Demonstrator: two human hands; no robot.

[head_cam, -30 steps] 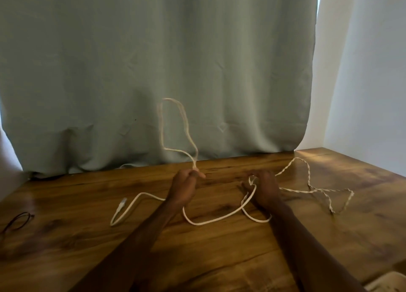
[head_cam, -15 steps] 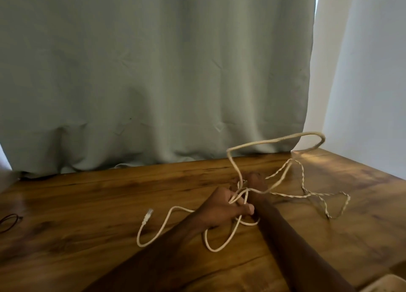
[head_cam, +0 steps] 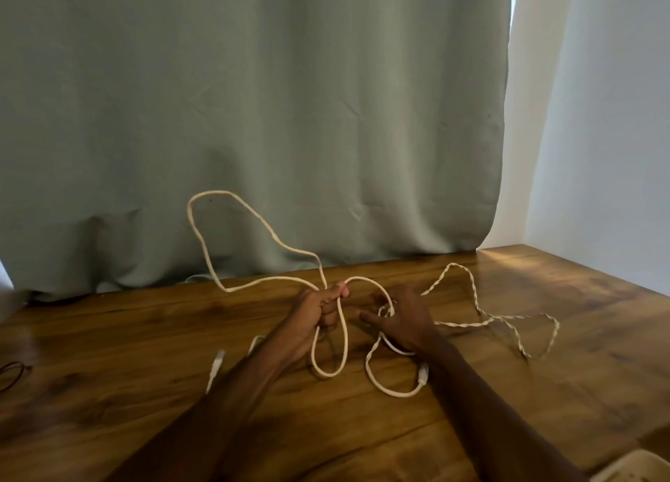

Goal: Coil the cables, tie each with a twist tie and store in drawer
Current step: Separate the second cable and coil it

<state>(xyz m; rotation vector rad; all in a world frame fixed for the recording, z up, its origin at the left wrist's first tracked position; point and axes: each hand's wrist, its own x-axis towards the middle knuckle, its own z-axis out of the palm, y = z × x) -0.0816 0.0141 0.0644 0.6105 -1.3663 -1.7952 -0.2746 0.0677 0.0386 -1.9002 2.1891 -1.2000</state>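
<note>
L hand [head_cam: 319, 311]: grip closed round cream cable [head_cam: 328, 374], fist up, strand pinched at thumb. R hand [head_cam: 408, 320], just beside L hand: fingers splayed, pressing gathered turns onto bench [head_cam: 108, 336]; not curled round anything I can see.

Change: 0.5 s ago L hand was hard against R hand, feeding a turn in. Now apart again w/ fresh slack: one tall loop standing beyond L hand against curtain [head_cam: 253, 101], one narrow loop hanging under it. Reads as next turn being drawn. Coil part-done, no tie yet.

Cable: matt, braided-looking, stiff enough to hold an arch. End plug [head_cam: 217, 360] dangles on near side of L hand. Twisted pale cable [head_cam: 482, 315] lies slack on bench, past R hand from L hand.
</note>
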